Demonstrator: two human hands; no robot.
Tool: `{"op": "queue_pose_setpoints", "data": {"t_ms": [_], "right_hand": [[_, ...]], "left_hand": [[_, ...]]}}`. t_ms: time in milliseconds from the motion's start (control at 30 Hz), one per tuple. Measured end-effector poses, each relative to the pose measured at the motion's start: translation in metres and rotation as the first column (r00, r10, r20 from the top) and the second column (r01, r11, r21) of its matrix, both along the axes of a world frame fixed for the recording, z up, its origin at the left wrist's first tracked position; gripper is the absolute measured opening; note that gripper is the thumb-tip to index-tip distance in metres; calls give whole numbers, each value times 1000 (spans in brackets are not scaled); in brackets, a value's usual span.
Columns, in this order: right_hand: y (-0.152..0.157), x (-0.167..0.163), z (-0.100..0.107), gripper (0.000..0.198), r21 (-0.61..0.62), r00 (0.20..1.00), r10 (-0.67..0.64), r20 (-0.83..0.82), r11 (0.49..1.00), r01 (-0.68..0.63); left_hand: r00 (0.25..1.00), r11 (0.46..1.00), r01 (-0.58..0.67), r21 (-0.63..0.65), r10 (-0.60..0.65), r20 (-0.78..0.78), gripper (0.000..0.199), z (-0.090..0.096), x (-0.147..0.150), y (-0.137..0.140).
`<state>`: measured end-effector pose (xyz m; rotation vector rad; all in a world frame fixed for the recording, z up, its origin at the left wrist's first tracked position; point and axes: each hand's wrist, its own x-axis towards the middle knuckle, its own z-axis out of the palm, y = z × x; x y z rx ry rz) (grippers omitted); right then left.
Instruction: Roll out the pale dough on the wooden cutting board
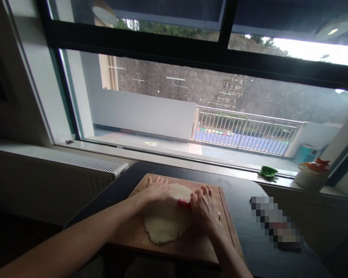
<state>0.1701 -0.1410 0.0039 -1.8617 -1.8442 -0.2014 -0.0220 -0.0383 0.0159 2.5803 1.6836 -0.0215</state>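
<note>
A flattened sheet of pale dough (165,224) with an uneven edge lies on a wooden board (145,247). Across the dough rests a red-and-white cylinder (184,204), perhaps a bottle or tube used as a roller; only its middle shows clearly. My left hand (158,189) covers its left end, palm down, fingers pointing away from me. Over the right part, my right hand (204,204) is closed with bent fingers. A small light tip sticks out beside the right hand. Both hands press from above, and the cylinder's ends are mostly hidden beneath them.
The board stands on a dark table (234,200) below a large window. Farther right lies a pixelated object (275,224). A green item (268,173) and a white pot (311,175) with an orange top sit on the sill. A radiator (75,158) is at left.
</note>
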Motion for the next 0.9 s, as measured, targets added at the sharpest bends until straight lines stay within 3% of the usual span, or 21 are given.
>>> {"op": "queue_pose_setpoints", "data": {"t_ms": [100, 200, 467, 533, 633, 733, 833, 900], "right_hand": [[22, 5, -3, 39, -80, 998, -49, -38, 996, 46], [25, 3, -8, 42, -112, 996, -87, -8, 990, 85], [-29, -16, -19, 42, -2, 999, -13, 51, 1000, 13], [-44, -20, -26, 43, 46, 998, -13, 64, 999, 10], [-59, -23, -32, 49, 80, 997, -4, 76, 997, -2], [-54, -21, -23, 43, 9, 999, 30, 39, 999, -31], [-31, -13, -9, 46, -123, 998, 41, -46, 991, -46], [-12, -7, -3, 47, -133, 998, 6, -68, 991, -15]], "left_hand": [[999, 996, 36, -78, -35, 13, 55, 1, 12, 19], [999, 999, -11, -40, 13, 46, 62, -4, 12, 19], [984, 969, 170, 179, -176, 20, 44, -8, -14, -44], [974, 957, 221, 189, -225, -1, 45, -8, -21, -58], [978, 967, 200, 157, -205, 22, 51, -9, -27, -67], [989, 984, 137, 117, -142, 42, 55, -11, -20, -58], [997, 996, 59, 71, -62, 43, 56, -11, -5, -35], [998, 999, 9, 36, -11, 63, 57, -10, 6, -17]]}}
